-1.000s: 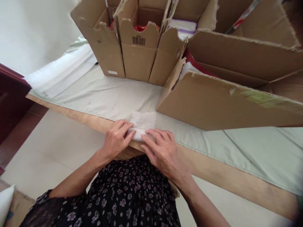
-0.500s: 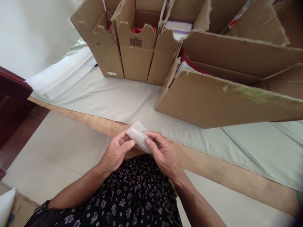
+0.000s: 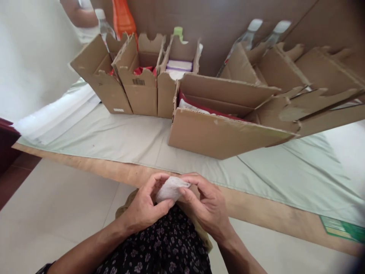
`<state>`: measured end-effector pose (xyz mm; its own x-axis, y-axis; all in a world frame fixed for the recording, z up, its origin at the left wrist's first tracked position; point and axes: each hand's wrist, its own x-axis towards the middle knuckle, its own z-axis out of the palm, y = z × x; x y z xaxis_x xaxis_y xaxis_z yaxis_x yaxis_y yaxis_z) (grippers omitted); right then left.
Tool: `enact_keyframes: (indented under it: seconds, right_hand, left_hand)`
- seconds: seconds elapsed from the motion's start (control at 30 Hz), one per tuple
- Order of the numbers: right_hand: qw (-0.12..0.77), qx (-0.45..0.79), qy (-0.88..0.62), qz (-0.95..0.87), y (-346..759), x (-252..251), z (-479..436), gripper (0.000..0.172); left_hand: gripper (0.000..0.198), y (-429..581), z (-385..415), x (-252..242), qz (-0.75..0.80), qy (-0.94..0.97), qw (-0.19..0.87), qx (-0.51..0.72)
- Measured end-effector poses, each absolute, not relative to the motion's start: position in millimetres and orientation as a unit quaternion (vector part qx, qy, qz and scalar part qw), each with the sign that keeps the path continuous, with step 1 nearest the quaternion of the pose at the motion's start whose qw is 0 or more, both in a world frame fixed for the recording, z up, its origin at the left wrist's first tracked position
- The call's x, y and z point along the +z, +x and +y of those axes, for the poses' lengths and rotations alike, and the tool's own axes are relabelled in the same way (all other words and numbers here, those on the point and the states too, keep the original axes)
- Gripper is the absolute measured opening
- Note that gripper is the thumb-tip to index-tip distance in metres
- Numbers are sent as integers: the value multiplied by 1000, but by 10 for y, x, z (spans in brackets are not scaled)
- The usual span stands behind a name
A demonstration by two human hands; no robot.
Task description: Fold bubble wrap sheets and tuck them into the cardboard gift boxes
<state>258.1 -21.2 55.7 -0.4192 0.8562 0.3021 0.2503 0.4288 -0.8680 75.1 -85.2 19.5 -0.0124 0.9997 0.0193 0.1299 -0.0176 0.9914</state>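
Note:
A small white bubble-wrap packet is held up off the table, in front of my lap. My left hand curls round its left side with fingers closed on it. My right hand grips its right end between thumb and fingers. Both hands hover just in front of the wooden table edge, which carries a pale green cloth.
Three small open cardboard boxes stand at the back left, with red and white items inside. A large open cardboard box sits right of centre, more boxes behind it. Bottles line the back wall. White sheets lie far left.
The packet was pressed flat on the table edge, then lifted; now both hands hold it closer to my body and more bunched up. The view has tilted up and shows more of the back.

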Motion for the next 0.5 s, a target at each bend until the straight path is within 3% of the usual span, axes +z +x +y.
enact_keyframes:
  seconds: [0.1,0.2,0.3,0.37,0.43,0.5]
  right_hand:
    - [361,388,-383,-757,2741,598,-202,13]
    - [273,372,-402,-791,2921,679,-145,36]
    - [202,373,-370,-827,3049,808,-52,18]
    - [190,372,-339,-843,3162,933,15,16]
    - [220,359,-329,-846,3385,1088,65,14]
    - [271,324,-360,-832,3757,1253,91,13]
  left_hand:
    - [24,795,-787,236,530,547,512,398]
    - [24,832,-720,316,540,573,511,344]
    - [23,810,-618,409,502,648,501,279]
    - [27,736,-503,521,453,705,483,255]
    - [49,629,-335,698,410,748,428,299]
    - [57,535,-111,923,396,777,308,380]
